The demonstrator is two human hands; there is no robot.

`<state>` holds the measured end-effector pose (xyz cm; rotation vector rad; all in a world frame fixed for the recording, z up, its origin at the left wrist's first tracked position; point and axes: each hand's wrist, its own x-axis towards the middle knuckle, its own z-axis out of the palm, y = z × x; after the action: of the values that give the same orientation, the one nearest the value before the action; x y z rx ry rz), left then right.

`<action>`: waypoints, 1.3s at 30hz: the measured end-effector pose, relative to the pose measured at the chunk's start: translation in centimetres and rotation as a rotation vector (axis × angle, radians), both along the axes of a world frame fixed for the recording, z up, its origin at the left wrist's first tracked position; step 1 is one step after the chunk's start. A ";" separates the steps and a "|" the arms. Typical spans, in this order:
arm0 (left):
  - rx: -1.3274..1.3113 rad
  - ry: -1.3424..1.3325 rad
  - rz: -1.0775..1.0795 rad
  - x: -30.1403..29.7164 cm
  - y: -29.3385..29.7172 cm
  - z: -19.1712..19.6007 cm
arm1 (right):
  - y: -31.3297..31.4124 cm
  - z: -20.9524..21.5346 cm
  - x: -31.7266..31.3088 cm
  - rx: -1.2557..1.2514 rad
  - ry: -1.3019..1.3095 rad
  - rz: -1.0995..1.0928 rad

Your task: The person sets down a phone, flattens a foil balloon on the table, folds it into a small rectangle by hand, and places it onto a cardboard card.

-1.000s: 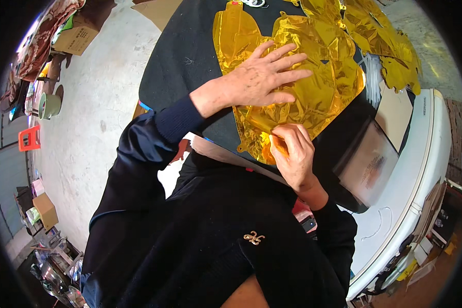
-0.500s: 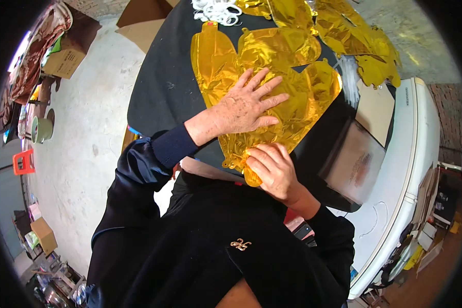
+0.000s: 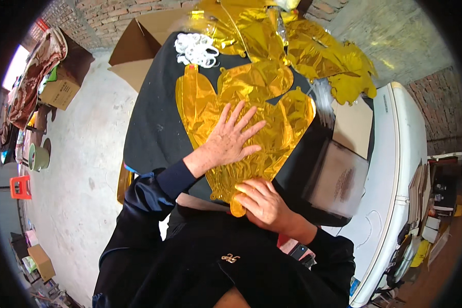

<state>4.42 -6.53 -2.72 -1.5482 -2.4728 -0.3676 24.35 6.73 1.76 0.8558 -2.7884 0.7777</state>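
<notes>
Crinkled gold foil sheet (image 3: 274, 134), long axis pointing forward | left hand (image 3: 226, 142) flat on its middle, fingers spread | right hand (image 3: 266, 206) grips its narrow near end

Gold foil (image 3: 274, 131), black cloth (image 3: 151, 120), white rings (image 3: 196, 50).

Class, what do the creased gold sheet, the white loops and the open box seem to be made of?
Gold sheet: probably thin metallised plastic film, glossy; creased, with sharp highlights.
White loops: perhaps plastic or ribbon; pale and curled, but too small to tell.
Open box: likely cardboard; matt brown, stiff and flat-sided.
</notes>
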 end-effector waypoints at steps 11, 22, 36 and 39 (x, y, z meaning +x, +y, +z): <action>-0.026 -0.017 0.002 0.0 -0.8 0.7 | 8.6 4.1 -10.9 -0.142 0.112 -0.229; 0.035 -0.049 -0.020 -0.2 -0.1 1.3 | 12.5 2.1 -30.8 0.282 0.326 -0.611; 0.162 0.011 0.113 -10.9 0.1 3.6 | 8.2 -3.3 -38.6 0.515 0.488 -0.767; 0.296 -0.023 0.128 -14.3 1.4 3.1 | 8.4 -2.1 -39.1 0.492 0.353 -0.748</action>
<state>-9.84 -5.15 0.36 -1.2677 -2.3865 -0.6971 -14.72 15.14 -0.32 -0.0616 -2.6585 -0.1657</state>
